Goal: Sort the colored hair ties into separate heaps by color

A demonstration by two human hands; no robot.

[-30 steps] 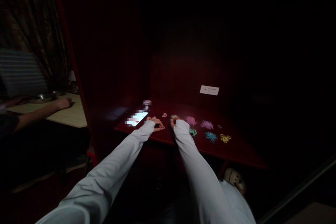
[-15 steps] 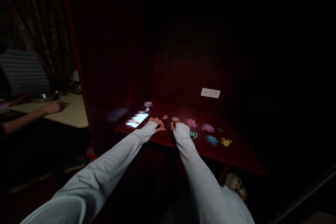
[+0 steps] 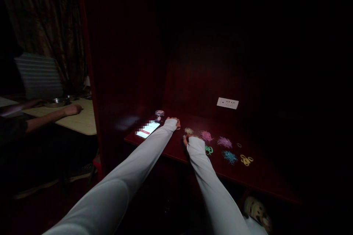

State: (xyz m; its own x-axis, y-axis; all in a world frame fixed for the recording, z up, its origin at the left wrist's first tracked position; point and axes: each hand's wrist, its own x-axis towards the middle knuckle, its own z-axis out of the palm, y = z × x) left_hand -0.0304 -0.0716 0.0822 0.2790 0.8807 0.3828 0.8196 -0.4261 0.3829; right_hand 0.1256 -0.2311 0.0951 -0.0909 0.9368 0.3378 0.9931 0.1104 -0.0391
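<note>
My left hand [image 3: 176, 121] reaches over the dark red table, its fingers bent down onto a pink hair tie [image 3: 178, 127]; the sleeve and the gloom hide part of the grip. My right hand [image 3: 188, 138] rests lower and to the right, thumb side visible, most fingers hidden behind the cuff. Close beside it are green hair ties [image 3: 209, 150] and a pale yellowish pile of small bands [image 3: 188, 131]. Farther right lie piles of pink bands [image 3: 206, 136], purple bands [image 3: 225, 142] and blue bands [image 3: 230, 157], with yellow hair ties [image 3: 246, 160] at the end.
A lit phone [image 3: 148, 130] lies at the table's left, with a small round clear container [image 3: 159, 113] behind it. One single band [image 3: 239, 145] lies apart on the right. A socket plate [image 3: 227, 103] is on the back wall. Another person's hand [image 3: 72, 109] rests on a neighbouring pale table [image 3: 82, 121].
My left hand has moved forward and right, from beside the phone to the pink hair ties. My right hand has drawn slightly back from the pale pile. The view has shifted a little.
</note>
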